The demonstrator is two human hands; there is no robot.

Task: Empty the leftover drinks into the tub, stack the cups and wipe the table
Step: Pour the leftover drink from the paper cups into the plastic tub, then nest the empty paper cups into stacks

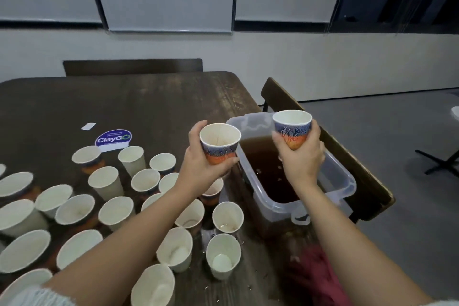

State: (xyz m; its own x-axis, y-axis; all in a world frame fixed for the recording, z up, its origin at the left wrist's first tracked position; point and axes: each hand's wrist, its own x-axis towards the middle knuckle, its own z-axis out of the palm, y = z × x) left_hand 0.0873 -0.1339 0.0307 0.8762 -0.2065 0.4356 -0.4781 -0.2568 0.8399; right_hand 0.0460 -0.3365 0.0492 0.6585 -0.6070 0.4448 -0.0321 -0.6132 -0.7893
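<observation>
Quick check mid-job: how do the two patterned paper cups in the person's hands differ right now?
The blue-and-orange paper cup in the left hand tilts toward the camera, showing a stained inside; the matching cup in the right hand sits nearly upright, its bottom hidden. The left hand's cup is held over the dark wooden table; the right hand's cup is over the clear plastic tub of brown liquid. Both share pattern and size.

ClayGo sticker (113,140), white slip (88,126), chairs (133,66) around.
</observation>
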